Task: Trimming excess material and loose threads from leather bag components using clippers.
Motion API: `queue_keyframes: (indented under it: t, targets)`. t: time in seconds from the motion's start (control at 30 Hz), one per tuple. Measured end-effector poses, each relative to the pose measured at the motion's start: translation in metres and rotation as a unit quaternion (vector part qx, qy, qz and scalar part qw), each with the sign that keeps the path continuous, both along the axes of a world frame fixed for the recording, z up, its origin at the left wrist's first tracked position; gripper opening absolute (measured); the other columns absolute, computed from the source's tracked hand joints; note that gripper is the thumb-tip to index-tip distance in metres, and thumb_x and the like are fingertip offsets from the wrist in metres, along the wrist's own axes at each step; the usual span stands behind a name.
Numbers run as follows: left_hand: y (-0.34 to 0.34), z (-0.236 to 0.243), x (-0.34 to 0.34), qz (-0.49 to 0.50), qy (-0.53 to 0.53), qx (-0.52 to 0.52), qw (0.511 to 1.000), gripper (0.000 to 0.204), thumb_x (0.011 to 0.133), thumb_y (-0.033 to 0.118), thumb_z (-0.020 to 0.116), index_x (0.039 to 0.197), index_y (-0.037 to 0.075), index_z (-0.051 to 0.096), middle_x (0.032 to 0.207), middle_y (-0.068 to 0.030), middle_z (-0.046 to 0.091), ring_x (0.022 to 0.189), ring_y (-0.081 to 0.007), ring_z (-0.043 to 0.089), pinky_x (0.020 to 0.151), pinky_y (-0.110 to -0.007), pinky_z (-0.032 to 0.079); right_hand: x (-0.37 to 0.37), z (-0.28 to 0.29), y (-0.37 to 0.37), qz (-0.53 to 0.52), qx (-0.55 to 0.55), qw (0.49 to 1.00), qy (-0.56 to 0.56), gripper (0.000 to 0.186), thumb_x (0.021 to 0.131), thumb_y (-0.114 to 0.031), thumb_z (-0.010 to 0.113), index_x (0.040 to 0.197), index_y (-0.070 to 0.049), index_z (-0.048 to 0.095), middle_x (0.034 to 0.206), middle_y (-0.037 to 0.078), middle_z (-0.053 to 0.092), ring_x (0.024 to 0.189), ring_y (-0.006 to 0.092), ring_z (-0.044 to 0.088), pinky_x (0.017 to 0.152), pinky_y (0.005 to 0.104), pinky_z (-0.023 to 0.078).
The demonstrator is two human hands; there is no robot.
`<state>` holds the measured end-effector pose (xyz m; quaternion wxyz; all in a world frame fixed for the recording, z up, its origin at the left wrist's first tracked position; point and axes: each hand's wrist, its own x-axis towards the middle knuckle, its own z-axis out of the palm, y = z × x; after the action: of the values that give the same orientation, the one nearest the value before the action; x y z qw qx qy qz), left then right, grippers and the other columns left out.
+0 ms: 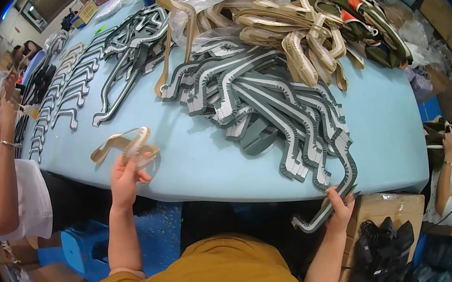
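Note:
Near the table's front edge, my left hand (127, 177) pinches a curved tan strip (136, 144) with a pale band along it; its other end rests on or just over the tabletop. At the right, my right hand (339, 207) is closed round a dark grey strip (346, 161) with a notched white edge. One end of that strip hangs past the table edge, the other reaches the pile. A small dark pointed thing also shows at the right fingers, too hidden to name. A large heap of similar grey-and-white strips (260, 91) lies ahead of both hands.
Tan strips (285, 27) and olive pieces with orange parts (360, 14) are heaped at the back under clear plastic. More grey strips (74, 91) lie in rows at left. A cardboard box (363, 214) carries black gear (384, 256). Co-workers sit at both sides and far left.

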<state>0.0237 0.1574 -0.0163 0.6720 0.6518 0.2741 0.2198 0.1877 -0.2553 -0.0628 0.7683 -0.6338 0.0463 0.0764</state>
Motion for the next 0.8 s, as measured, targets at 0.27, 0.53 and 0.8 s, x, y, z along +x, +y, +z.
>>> queue_keyframes:
  t: [0.27,0.53,0.8]
  targets:
    - [0.061,0.087,0.010,0.257,-0.108,0.250,0.927,0.021,0.092,0.021,0.050,0.101,0.001,0.054,0.066,-0.0028,0.055,0.052,-0.0046,0.048,0.047,-0.017,0.037,0.003,0.006,-0.001,0.021,0.024,0.999,0.020,0.012,0.073,-0.009,0.067,0.082,-0.002,0.061,0.068,0.000,0.058,0.059,0.0050,0.047,0.054,0.0192,0.033]
    - [0.013,0.261,0.195,0.097,-0.384,0.574,0.717,0.030,0.089,0.002,0.040,0.114,-0.003,0.055,0.115,-0.0131,0.058,0.090,-0.0196,0.062,0.076,-0.025,0.049,0.002,0.008,-0.009,0.088,0.084,0.993,0.000,0.009,0.076,-0.008,0.066,0.081,-0.003,0.061,0.065,-0.002,0.054,0.058,0.0038,0.046,0.053,0.0192,0.034]
    - [-0.101,0.152,0.444,-0.252,-0.066,0.667,0.698,0.026,0.086,0.018,0.046,0.107,0.006,0.053,0.093,-0.0210,0.061,0.091,-0.0351,0.059,0.078,-0.041,0.045,0.002,0.010,-0.016,0.123,0.085,0.988,0.036,0.008,0.078,-0.009,0.065,0.081,-0.002,0.061,0.069,-0.003,0.055,0.060,0.0031,0.046,0.054,0.0184,0.034]
